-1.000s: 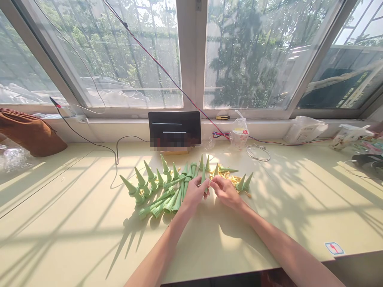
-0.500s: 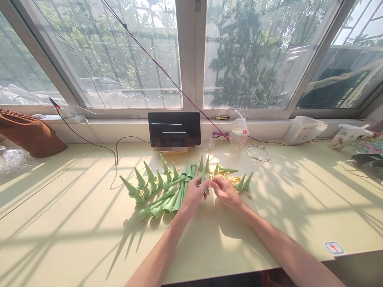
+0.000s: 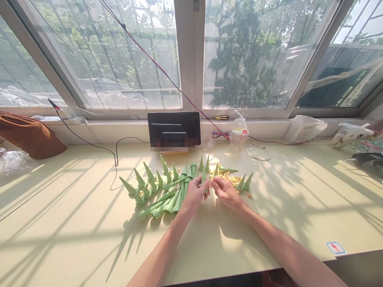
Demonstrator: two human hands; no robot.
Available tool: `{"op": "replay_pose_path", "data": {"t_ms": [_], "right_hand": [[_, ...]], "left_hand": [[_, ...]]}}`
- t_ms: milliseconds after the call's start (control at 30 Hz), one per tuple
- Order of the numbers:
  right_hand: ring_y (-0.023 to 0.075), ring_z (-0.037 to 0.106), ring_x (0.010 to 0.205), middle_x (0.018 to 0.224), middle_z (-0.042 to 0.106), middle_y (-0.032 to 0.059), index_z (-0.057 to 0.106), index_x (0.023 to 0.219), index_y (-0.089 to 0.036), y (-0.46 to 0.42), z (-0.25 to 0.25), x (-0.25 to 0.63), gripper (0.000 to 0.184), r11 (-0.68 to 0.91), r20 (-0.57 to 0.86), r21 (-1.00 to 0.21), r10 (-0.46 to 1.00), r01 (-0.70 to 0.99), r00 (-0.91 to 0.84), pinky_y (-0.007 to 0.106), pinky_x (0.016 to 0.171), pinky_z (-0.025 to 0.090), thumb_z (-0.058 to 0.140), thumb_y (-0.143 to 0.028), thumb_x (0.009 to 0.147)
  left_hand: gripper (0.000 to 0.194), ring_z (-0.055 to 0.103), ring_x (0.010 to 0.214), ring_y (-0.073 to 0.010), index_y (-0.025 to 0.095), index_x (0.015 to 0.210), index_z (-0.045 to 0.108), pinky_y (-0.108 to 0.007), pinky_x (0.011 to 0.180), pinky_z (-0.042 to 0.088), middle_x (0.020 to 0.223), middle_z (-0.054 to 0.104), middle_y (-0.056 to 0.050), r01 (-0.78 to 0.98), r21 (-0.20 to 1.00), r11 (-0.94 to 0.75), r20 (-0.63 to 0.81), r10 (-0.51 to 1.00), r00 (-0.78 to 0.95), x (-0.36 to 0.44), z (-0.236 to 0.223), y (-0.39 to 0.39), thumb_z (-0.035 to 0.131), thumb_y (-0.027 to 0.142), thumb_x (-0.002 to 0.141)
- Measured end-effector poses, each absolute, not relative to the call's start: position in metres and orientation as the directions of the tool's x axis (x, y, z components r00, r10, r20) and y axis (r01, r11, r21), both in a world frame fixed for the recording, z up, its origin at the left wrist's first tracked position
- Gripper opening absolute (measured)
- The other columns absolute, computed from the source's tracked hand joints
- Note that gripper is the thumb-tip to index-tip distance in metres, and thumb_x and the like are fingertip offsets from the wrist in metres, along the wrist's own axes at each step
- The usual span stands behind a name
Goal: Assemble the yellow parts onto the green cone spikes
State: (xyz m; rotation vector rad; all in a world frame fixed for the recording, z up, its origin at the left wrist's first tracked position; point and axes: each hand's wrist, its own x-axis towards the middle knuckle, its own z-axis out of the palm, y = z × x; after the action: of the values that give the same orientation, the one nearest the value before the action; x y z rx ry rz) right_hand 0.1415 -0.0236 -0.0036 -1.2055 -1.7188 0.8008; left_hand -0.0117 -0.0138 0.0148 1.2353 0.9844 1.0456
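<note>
My left hand (image 3: 196, 193) is closed around a green plastic cone spike (image 3: 204, 174), its tip pointing up. Close beside it, my right hand (image 3: 226, 192) has thumb and fingertips pinched together near the spike; whatever lies between them is too small to make out. Left of my hands lies a heap of green spikes (image 3: 170, 205) on their sides. Beyond it, several green spikes (image 3: 141, 180) stand with points up, some with yellow bits at them. Small yellow pieces (image 3: 235, 180) are piled behind my right hand, partly covered by it, with two upright spikes (image 3: 247, 181) to their right.
A dark tablet (image 3: 175, 129) leans at the back of the pale table (image 3: 89, 247). Right of it are a plastic cup in a bag (image 3: 239, 133), a coiled cable (image 3: 257, 153) and a white bag (image 3: 303, 129). A brown bag (image 3: 32, 135) stands far left.
The view has shifted very slightly. Both hands keep the same place and grip, with no other visible change.
</note>
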Motion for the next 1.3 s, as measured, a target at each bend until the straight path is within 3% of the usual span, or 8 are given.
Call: {"op": "replay_pose_path", "data": {"t_ms": [367,1300], "right_hand": [[0.0137,0.041,0.054,0.06,0.042,-0.0031,0.04,0.067,-0.022,-0.023,-0.0056,0.1414,0.037,0.324,0.284,-0.865,0.946,0.382,-0.158,0.027,0.053,0.034,0.041,-0.043,0.098],[0.0119,0.035,0.053,0.054,0.037,-0.0043,0.036,0.064,-0.021,-0.0248,-0.0098,0.1392,0.043,0.28,0.245,-0.925,0.956,0.257,-0.159,0.026,0.053,0.03,0.038,-0.045,0.1]], "left_hand": [[0.027,0.046,0.049,-0.0085,0.018,0.08,0.061,-0.021,0.046,0.036,0.061,0.052,0.003,-0.026,0.999,-0.018,0.023,0.977,0.212,-0.0096,0.0149,-0.0165,0.064,0.045,0.08],[0.026,0.047,0.058,-0.0118,0.019,0.074,0.052,-0.025,0.057,0.034,0.065,0.051,0.002,0.215,0.943,-0.254,0.229,0.964,0.136,-0.0026,0.0097,-0.0219,0.052,0.04,0.089]]}}
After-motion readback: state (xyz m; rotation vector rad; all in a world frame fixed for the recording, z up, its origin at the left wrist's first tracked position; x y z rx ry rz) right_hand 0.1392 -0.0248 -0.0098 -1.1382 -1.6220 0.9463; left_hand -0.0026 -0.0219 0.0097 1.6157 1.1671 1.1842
